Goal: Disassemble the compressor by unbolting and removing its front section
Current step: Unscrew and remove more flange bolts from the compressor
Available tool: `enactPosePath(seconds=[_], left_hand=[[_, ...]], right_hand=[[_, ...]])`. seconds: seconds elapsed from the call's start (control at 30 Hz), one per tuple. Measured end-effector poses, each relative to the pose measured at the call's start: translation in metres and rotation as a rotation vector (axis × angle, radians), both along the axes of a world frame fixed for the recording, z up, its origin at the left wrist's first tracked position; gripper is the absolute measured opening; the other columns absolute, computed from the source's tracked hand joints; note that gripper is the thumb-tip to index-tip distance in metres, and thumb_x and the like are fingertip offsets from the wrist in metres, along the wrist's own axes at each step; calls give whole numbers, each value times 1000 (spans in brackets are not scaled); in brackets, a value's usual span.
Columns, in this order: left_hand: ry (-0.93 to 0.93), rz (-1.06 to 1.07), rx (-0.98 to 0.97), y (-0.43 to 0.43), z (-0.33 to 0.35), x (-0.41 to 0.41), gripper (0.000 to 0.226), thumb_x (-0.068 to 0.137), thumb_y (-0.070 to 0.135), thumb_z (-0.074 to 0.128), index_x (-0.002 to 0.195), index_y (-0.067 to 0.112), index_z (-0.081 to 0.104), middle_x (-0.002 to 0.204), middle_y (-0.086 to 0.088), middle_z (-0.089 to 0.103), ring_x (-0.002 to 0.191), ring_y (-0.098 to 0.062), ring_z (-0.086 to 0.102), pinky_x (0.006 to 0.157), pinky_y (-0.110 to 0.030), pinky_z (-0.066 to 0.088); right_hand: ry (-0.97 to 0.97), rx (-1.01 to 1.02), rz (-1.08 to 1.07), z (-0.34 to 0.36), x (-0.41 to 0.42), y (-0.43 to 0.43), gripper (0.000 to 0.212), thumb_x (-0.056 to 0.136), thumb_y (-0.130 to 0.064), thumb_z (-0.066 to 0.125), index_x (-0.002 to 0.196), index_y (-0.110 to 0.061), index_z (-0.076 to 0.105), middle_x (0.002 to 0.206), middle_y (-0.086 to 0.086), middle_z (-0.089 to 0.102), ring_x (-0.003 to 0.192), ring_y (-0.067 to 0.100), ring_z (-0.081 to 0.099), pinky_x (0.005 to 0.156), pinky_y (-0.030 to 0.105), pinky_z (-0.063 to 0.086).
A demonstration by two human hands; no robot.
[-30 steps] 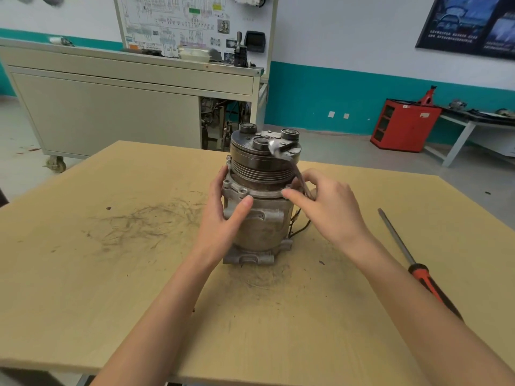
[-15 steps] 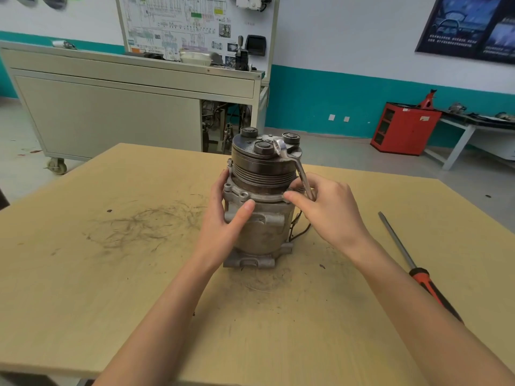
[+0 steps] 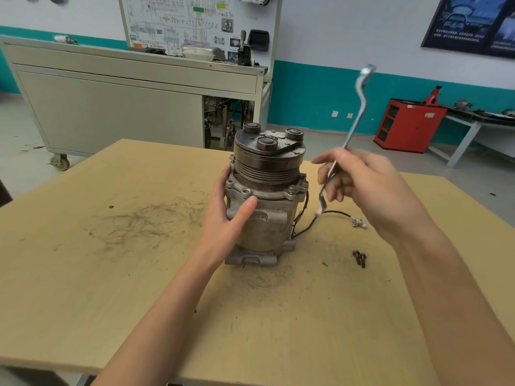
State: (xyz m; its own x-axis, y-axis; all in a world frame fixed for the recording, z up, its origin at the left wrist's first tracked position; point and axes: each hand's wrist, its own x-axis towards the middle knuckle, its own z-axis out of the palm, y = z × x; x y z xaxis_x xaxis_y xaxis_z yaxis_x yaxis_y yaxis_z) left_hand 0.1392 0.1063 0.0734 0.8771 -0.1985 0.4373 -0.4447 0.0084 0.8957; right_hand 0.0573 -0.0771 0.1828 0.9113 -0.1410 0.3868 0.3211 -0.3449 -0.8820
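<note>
The grey compressor (image 3: 267, 229) stands upright on the wooden table (image 3: 111, 274), its dark grooved pulley (image 3: 269, 165) on top. My left hand (image 3: 223, 218) grips the left side of the housing, with the thumb across the front under the flange. My right hand (image 3: 370, 190) is raised to the right of the pulley and holds a bent silver wrench (image 3: 359, 101), which points up and touches nothing. A bolt head (image 3: 291, 188) sits in the flange at the front right. Two loose bolts (image 3: 360, 258) lie on the table to the compressor's right.
A black wire with a small connector (image 3: 358, 222) trails from the compressor across the table to the right. Behind the table stand a grey wheeled cabinet (image 3: 111, 107) and a red cabinet (image 3: 409, 126) by the wall.
My right hand has lifted the wrench off the compressor's top and swung it up and to the right. The two loose bolts and the wire have come into sight. My left hand has kept its grip.
</note>
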Motion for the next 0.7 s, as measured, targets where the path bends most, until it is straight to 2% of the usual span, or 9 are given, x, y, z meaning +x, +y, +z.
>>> enactPosePath(seconds=[0.07,0.17,0.3,0.37,0.43,0.5,0.57,0.63,0.7], left_hand=[[2,0,-6,0,0,0,78,81,53,57,148,34,24,145,20,39,129,12,37,102,-9,34],[4,2,-10,0,0,-2,78,81,51,56,150,32,23,151,12,36,136,1,35,110,-22,33],[-13,18,13,0,2,-3,79,81,52,54,151,30,23,152,15,33,135,5,32,103,-10,31],[-20,16,13,0,2,-3,80,81,53,54,151,29,23,151,17,33,134,9,31,103,-9,30],[-40,14,9,0,3,-3,81,80,57,55,150,28,25,145,26,34,130,19,30,100,-3,29],[-50,15,2,0,2,-3,84,77,62,53,148,26,27,144,26,36,128,21,31,97,1,29],[-37,15,4,0,1,-1,86,75,63,52,149,25,28,149,13,40,134,7,35,103,-8,32],[-28,5,7,0,1,-1,87,75,61,53,151,27,25,150,9,39,135,3,37,106,-14,34],[-23,-15,-15,0,3,-2,86,79,49,63,151,24,24,146,12,40,129,14,37,99,-6,36]], right_hand=[[-128,-12,-33,3,-3,2,28,100,-18,40,88,-14,64,72,-1,66,58,12,63,52,18,46],[-393,-160,-158,-4,-2,14,19,97,-20,47,85,-18,63,76,-1,67,58,12,66,52,19,49],[-683,-459,-262,-17,5,28,21,92,-15,52,88,-1,67,66,10,65,57,18,64,54,32,53],[-781,-586,-296,-24,8,36,18,89,-10,55,88,4,67,69,11,65,62,12,61,63,18,52],[-823,-675,-304,-29,10,41,16,88,-8,57,85,4,68,72,10,66,67,8,56,70,6,40],[-825,-742,-296,-33,10,45,17,88,-9,57,86,4,68,78,10,67,69,15,60,66,15,46],[-823,-792,-281,-37,10,49,20,90,-10,54,89,4,69,82,12,68,68,23,65,58,30,53],[-844,-855,-288,-39,11,52,22,91,-11,53,88,4,69,82,13,68,65,26,65,52,32,54],[-875,-926,-291,-42,12,55,25,93,-12,51,87,4,69,83,14,68,62,26,65,50,32,54]])
